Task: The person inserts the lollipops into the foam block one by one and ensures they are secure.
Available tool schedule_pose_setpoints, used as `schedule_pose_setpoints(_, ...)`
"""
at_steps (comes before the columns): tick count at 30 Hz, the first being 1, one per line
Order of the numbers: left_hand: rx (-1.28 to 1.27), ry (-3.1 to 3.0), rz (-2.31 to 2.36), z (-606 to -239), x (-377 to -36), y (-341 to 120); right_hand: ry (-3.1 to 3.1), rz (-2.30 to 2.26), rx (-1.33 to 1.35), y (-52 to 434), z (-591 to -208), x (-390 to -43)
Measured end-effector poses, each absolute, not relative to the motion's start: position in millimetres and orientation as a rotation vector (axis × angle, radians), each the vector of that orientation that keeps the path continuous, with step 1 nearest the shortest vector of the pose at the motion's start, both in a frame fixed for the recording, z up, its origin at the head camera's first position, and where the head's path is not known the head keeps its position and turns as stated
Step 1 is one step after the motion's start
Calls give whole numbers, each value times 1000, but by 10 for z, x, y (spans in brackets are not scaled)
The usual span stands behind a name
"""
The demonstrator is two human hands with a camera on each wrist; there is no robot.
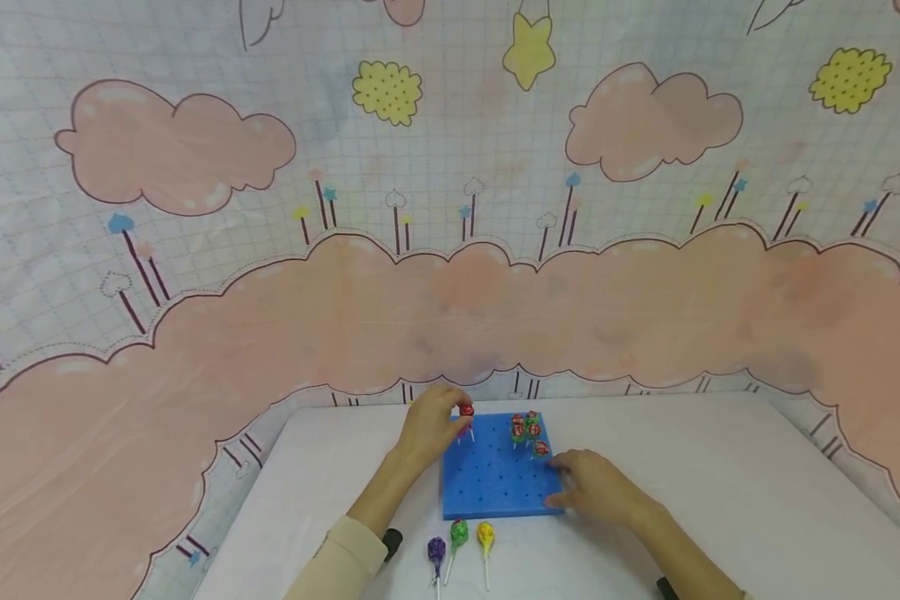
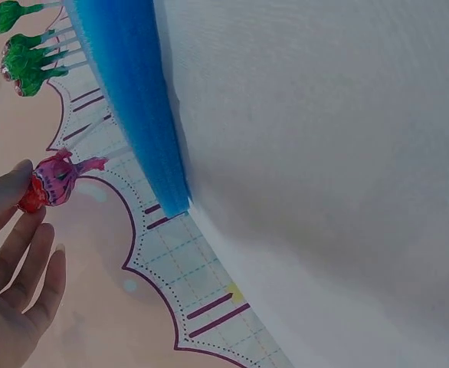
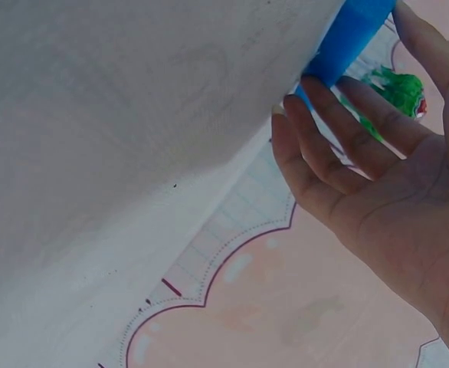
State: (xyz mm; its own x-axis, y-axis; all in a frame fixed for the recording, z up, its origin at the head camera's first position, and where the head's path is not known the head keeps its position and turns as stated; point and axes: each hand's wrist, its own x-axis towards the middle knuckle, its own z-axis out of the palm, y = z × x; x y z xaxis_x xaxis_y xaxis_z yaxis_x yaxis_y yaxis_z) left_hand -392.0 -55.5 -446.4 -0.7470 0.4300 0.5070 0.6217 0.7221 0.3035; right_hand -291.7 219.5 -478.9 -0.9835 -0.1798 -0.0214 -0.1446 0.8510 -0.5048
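A blue foam board [image 1: 487,487] dotted with holes lies on the white table [image 1: 720,500]. My left hand [image 1: 453,412] pinches the head of a red lollipop [image 1: 466,411] at the board's far left corner. In the left wrist view the red lollipop [image 2: 50,180] sits against my fingers [image 2: 10,192], its stick reaching the board [image 2: 129,92]. My right hand [image 1: 562,483] rests with straight fingers [image 3: 339,100] on the board's near right edge [image 3: 351,31]. Several red and green lollipops [image 1: 527,432] stand in the far right holes.
Three lollipops lie on the table just in front of the board: purple [image 1: 437,550], green [image 1: 459,532] and yellow [image 1: 485,533]. A cartoon cloud cloth [image 1: 450,250] hangs behind the table and drapes down its sides. Bare tabletop extends left and right of the board.
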Motion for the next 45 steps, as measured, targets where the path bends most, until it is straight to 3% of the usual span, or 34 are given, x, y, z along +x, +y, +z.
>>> schedule_pose_setpoints(45, -822, -2505, -602, -4553, -3992, -416, 2974, -796, -267, 2177, -4742, -2891)
